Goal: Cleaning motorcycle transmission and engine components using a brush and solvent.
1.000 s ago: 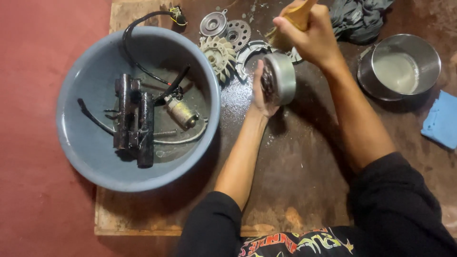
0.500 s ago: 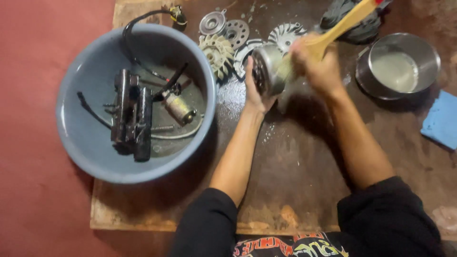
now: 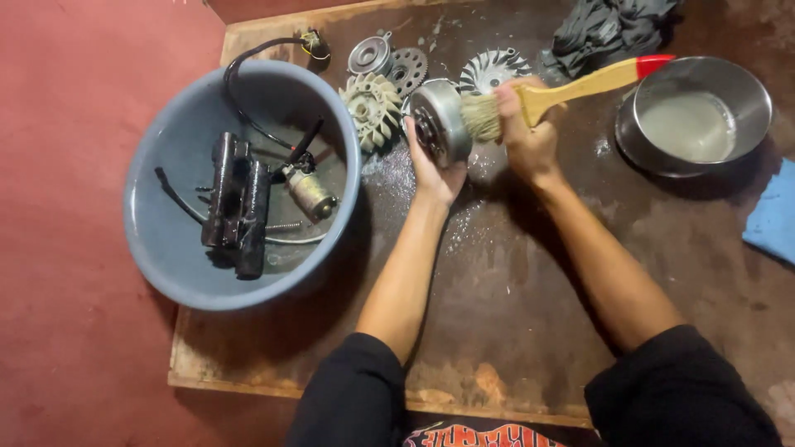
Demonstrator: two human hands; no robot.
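My left hand [image 3: 432, 170] grips a round metal drum part [image 3: 440, 122], holding it tilted on edge above the wet board. My right hand [image 3: 524, 136] grips a wooden-handled paintbrush [image 3: 580, 87] with a red tip; its bristles press against the drum's outer wall. Both hands meet near the top middle of the wooden board [image 3: 513, 331]. The drum's inner face, toward the left, shows dark mechanical parts.
A grey plastic basin [image 3: 166, 248] at left holds dark engine parts, a small starter motor [image 3: 310, 192] and cables. A cream fan wheel [image 3: 371, 103], gears and a finned metal disc [image 3: 490, 68] lie behind the drum. A steel bowl of cloudy liquid [image 3: 691, 116], a grey rag [image 3: 604, 25] and a blue cloth [image 3: 774, 215] are at right.
The brush has swung down from upright to lie across the drum, bristles on its rim. The left hand turned the drum and shifted it slightly left.
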